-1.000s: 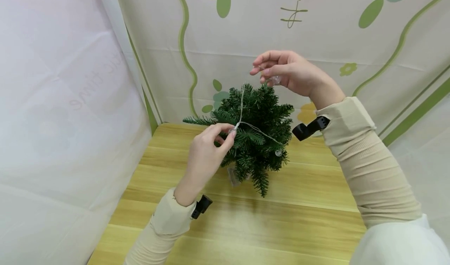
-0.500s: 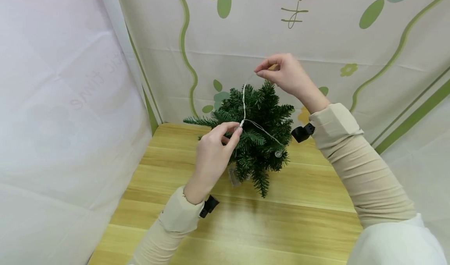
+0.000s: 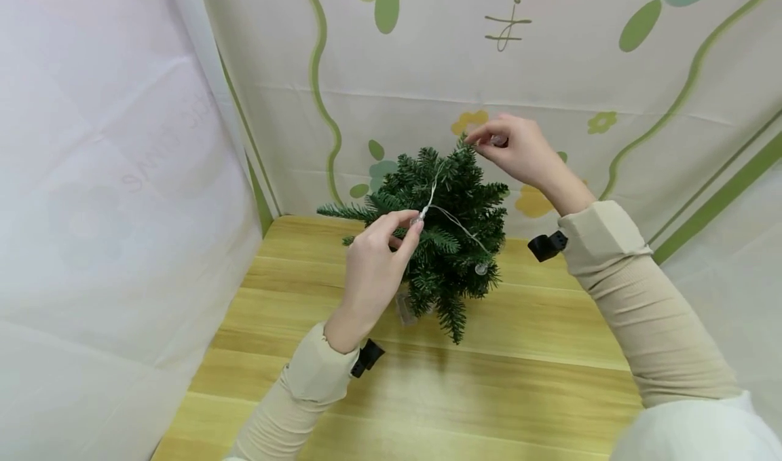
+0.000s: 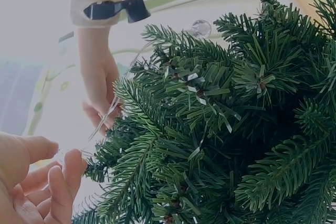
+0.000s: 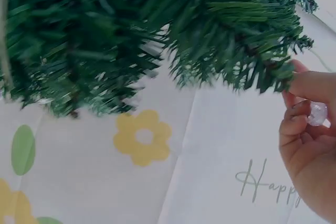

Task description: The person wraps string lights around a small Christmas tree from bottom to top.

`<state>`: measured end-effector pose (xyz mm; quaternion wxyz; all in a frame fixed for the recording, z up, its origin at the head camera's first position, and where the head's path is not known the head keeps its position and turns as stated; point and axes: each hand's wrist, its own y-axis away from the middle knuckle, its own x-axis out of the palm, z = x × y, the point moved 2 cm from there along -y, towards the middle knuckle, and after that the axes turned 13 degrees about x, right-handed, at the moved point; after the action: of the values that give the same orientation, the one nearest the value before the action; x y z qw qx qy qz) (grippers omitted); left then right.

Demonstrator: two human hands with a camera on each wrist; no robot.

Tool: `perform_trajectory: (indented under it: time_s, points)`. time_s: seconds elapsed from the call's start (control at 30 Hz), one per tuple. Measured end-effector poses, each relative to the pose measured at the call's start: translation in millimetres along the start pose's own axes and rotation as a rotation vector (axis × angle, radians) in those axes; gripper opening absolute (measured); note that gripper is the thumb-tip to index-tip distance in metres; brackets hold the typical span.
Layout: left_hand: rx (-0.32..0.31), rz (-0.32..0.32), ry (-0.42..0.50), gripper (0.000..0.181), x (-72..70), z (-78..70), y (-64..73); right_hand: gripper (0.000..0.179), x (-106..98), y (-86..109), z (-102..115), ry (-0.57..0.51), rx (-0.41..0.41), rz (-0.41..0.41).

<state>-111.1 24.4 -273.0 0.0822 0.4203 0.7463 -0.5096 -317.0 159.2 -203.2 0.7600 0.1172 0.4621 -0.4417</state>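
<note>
A small artificial Christmas tree (image 3: 452,237) stands on the wooden table. Thin clear wire of a string of lights (image 3: 434,189) runs over its front and top. My left hand (image 3: 375,264) pinches a clear bulb (image 3: 417,221) of that string at the tree's front left. At the far top of the tree, my right hand (image 3: 522,149) has thumb and forefinger together at a branch tip. Another clear bulb (image 5: 317,114) sits inside its curled fingers in the right wrist view. A further bulb (image 3: 481,269) lies against the tree's right side.
Beneath the tree is a clear boxy piece (image 3: 406,308), partly hidden by branches. White printed cloth (image 3: 415,67) hangs close behind the tree, and more cloth (image 3: 110,210) borders the left side. The wooden tabletop (image 3: 489,386) extends toward me.
My right hand first drew the wire taut leftward above the tree, then came down and right to the branch tip. The wire is slacker. My left hand shifted slightly right with its bulb.
</note>
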Motion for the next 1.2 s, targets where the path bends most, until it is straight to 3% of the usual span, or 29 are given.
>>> perform_trajectory:
  time_s: [0.2, 0.37, 0.57, 0.83, 1.2]
  points:
    - [0.003, 0.015, -0.005, 0.024, 2.9, -0.6, -0.3, 0.006, -2.9, 12.6, -13.2, -0.05, 0.039, -0.038]
    - [0.005, 0.019, -0.012, 0.025, 4.2, 0.2, 0.0, 0.007, -2.9, 25.1, -17.7, -0.045, 0.048, -0.011]
    - [0.009, 0.027, -0.032, 0.024, 5.9, 1.1, 0.0, 0.017, -6.9, 40.6, -16.7, -0.175, 0.046, 0.046]
    - [-0.003, 0.039, -0.03, 0.024, 5.6, 1.8, 0.4, 0.023, -4.0, 53.4, -8.9, -0.216, -0.013, 0.119]
    - [-0.017, 0.053, -0.006, 0.026, 4.2, 2.4, 0.6, 0.022, 11.3, 56.1, -0.4, -0.204, -0.124, 0.037]
